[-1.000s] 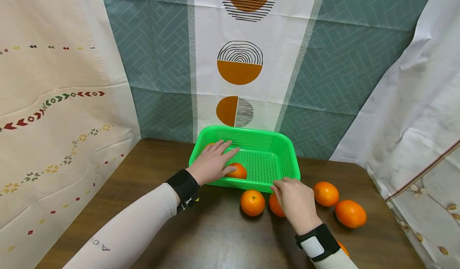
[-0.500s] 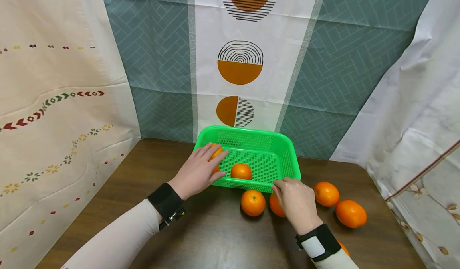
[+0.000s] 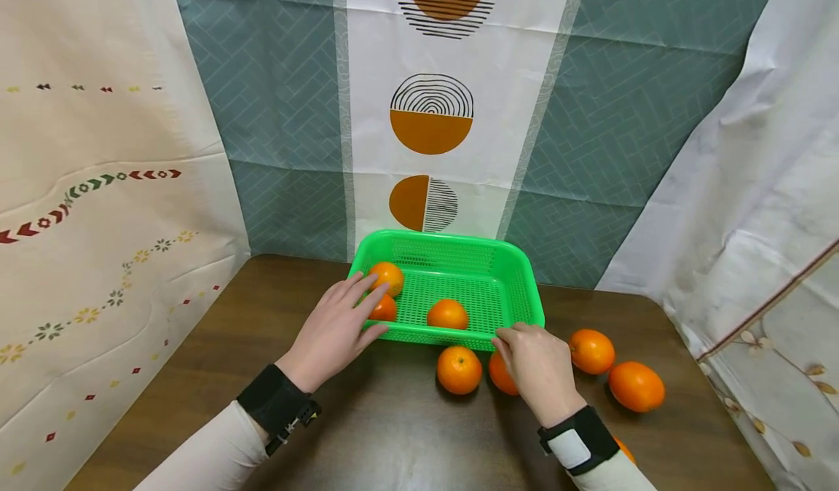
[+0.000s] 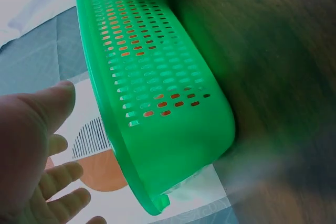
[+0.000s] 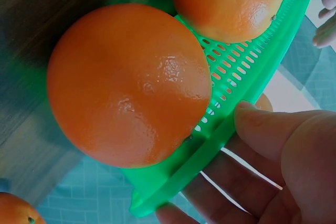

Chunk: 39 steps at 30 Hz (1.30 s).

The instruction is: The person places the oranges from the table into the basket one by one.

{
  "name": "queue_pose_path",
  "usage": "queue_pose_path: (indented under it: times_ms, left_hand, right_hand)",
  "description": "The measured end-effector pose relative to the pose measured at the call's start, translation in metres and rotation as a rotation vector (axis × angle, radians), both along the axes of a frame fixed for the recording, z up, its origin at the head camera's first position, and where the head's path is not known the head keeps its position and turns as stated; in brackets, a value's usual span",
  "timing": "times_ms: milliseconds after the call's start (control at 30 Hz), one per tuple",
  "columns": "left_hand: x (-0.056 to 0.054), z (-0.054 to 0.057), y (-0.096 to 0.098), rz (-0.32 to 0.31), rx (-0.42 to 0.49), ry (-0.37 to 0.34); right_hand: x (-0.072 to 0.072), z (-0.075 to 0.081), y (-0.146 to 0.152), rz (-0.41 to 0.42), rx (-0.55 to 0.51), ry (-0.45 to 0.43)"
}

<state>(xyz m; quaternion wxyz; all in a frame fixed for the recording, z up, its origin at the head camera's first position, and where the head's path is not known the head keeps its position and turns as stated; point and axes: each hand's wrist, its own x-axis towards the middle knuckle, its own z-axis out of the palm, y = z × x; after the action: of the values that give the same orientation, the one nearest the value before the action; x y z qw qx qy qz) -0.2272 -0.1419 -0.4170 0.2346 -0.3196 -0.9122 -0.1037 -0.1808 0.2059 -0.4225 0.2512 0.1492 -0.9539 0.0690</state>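
Note:
A green plastic basket (image 3: 432,336) with perforated walls stands on the table. Inside it, an orange (image 3: 448,315) lies near the front wall, and two more, a rear orange (image 3: 387,277) and a front orange (image 3: 384,307), sit at the left end. My left hand (image 3: 331,327), fingers spread and holding nothing, hovers by the basket's front left corner, partly covering the front orange. At the front right corner my right hand (image 3: 540,367) grips the rim, the thumb (image 5: 262,129) on the outer side. Close before the basket are an orange (image 3: 459,370) and another (image 3: 502,374) partly behind my right hand.
To the right on the brown table (image 3: 393,433) lie an orange (image 3: 592,351) and a second orange (image 3: 636,387). One more orange (image 3: 625,449) is mostly hidden by my right wrist. A patterned cloth (image 3: 288,112) hangs right behind the basket.
My left hand has drawn back left and toward me, out of the basket, uncovering the oranges inside. The middle orange has shifted slightly right. My right hand keeps its grip on the rim.

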Motion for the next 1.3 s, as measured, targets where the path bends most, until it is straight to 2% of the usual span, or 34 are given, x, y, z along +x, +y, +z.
queue_pose_path:
  times_ms: [233, 367, 700, 967, 1300]
  left_hand:
    - [0.005, -0.007, -0.002, -0.035, 0.057, 0.04]
    - [0.007, -0.01, 0.0, -0.043, 0.084, 0.033]
    - [0.011, -0.014, 0.0, -0.023, 0.085, 0.04]
    - [0.012, -0.015, -0.001, -0.037, 0.079, 0.067]
    - [0.01, -0.02, 0.0, -0.035, 0.04, 0.092]
  right_hand:
    - [-0.001, -0.001, 0.0, 0.0, 0.004, 0.003]
    - [-0.001, 0.0, 0.0, -0.003, 0.007, 0.002]
    - [-0.002, 0.0, -0.001, -0.007, 0.025, 0.004]
    - [-0.002, 0.0, -0.001, -0.008, 0.037, 0.006]
    - [-0.002, 0.002, -0.001, -0.011, 0.033, -0.001]
